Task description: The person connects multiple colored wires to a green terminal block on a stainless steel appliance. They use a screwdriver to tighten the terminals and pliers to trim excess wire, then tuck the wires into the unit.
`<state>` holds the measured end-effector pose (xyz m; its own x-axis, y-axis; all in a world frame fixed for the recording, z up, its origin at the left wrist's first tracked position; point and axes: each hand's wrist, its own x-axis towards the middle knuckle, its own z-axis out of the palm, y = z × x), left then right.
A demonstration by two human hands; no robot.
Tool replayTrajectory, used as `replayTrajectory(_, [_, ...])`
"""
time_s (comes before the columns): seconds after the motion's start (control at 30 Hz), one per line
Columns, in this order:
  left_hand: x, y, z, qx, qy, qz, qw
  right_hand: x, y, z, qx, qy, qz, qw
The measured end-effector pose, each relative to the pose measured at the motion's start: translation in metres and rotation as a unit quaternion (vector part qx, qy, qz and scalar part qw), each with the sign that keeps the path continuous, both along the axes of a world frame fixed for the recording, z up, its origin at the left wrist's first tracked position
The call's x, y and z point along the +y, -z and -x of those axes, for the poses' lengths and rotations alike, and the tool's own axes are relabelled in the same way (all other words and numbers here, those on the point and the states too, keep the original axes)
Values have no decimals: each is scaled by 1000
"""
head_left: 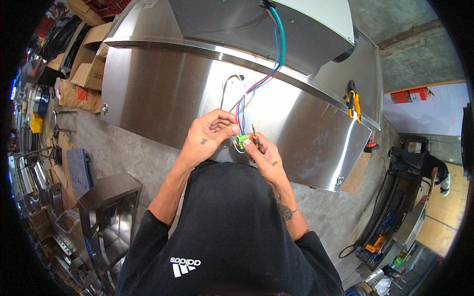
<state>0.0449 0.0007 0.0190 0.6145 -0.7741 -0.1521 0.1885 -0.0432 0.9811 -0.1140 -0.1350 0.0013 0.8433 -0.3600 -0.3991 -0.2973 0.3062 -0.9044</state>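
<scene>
A small green terminal block connector (pixel 242 141) sits between my two hands, with thin red and blue wires (pixel 242 111) running into its top. My left hand (pixel 210 135) is closed, its thumb and fingertips pinching around the wires where they meet the connector. The thumb of my right hand (pixel 266 157) presses on the connector's right side. A small screwdriver (pixel 255 139) with an orange and black handle is tucked in that same hand, its tip pointing up. A white wire loops just below the connector. The fingertips partly hide the wire ends.
The wires rise to a teal-sleeved cable (pixel 282 39) from a grey box (pixel 247 29). Beneath is a shiny steel panel (pixel 163 89) with a wire hole. Yellow-handled pliers (pixel 352 103) lie at its right edge. Cardboard boxes (pixel 91 64) stand left; another person (pixel 424 167) is far right.
</scene>
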Motion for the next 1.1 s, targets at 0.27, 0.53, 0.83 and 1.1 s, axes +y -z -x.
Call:
replayTrajectory(0.27, [-1,-1,1,-22,-6,-15,1000,1,-2,-4,-6,5,3,1000])
replayTrajectory(0.53, [-3,7,8,-26,-47,-46,998,5,-9,-6,7,16,96,995])
replayTrajectory(0.83, [-5,1,7,-52,-40,-37,997,4,-12,-7,24,-8,116,993])
replayTrajectory(1.1, [-4,0,10,-43,-39,-5,998,8,7,-1,-31,40,-91,995])
